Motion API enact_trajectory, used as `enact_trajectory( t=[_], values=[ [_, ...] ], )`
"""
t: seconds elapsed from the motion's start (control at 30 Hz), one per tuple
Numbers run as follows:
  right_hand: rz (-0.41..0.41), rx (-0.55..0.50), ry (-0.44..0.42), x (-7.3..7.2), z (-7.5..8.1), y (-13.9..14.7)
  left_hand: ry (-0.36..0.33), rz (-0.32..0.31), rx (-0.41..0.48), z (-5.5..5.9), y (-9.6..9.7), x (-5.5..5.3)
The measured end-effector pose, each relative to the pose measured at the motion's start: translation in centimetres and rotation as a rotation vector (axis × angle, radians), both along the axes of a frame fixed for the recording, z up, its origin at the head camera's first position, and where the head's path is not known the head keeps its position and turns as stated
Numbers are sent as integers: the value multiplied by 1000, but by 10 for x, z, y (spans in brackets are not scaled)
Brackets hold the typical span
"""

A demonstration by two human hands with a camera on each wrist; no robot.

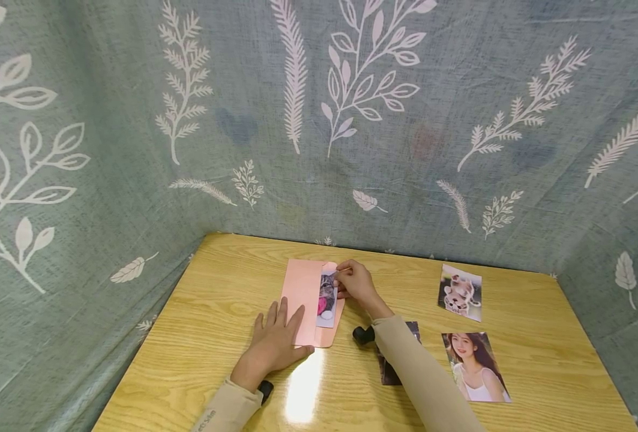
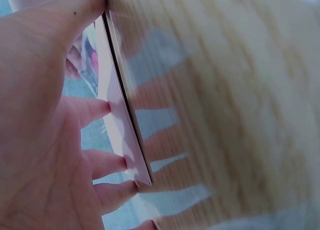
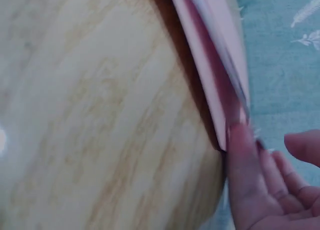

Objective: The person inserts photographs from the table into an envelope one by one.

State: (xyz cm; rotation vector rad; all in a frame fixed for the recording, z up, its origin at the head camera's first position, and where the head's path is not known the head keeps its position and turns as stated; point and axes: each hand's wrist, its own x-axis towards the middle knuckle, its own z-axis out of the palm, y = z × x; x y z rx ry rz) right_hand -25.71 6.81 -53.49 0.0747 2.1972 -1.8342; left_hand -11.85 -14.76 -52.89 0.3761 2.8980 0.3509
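Observation:
A pink envelope (image 1: 301, 282) lies on the table, its flap side to the right. Partly inside it is a photo of a cat with a pink ball (image 1: 326, 294), its left part hidden by the envelope. My left hand (image 1: 272, 345) rests with spread fingers on the envelope's lower left; the left wrist view shows the fingertips along the envelope (image 2: 120, 125). With thumb and fingers, my right hand (image 1: 359, 285) pinches the photo at its upper right edge. In the right wrist view the photo's edge (image 3: 225, 59) stands slightly above the pink flap (image 3: 200, 74).
To the right lie a photo of a spotted kitten (image 1: 461, 294) and a photo of a person in a white top (image 1: 478, 372). A dark photo (image 1: 391, 372) is partly covered by my right sleeve. A patterned grey-green cloth (image 1: 308, 198) hangs behind the wooden table (image 1: 232, 270).

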Motion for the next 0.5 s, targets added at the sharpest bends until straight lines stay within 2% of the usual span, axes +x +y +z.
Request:
enact_trajectory(
  t=[0.23,0.5],
  values=[
    [-71,-12,44,12,7,8,-9,-4,0,0,0,0],
    [7,-101,12,35,13,14,-8,2,11,-3,0,0]
  ],
)
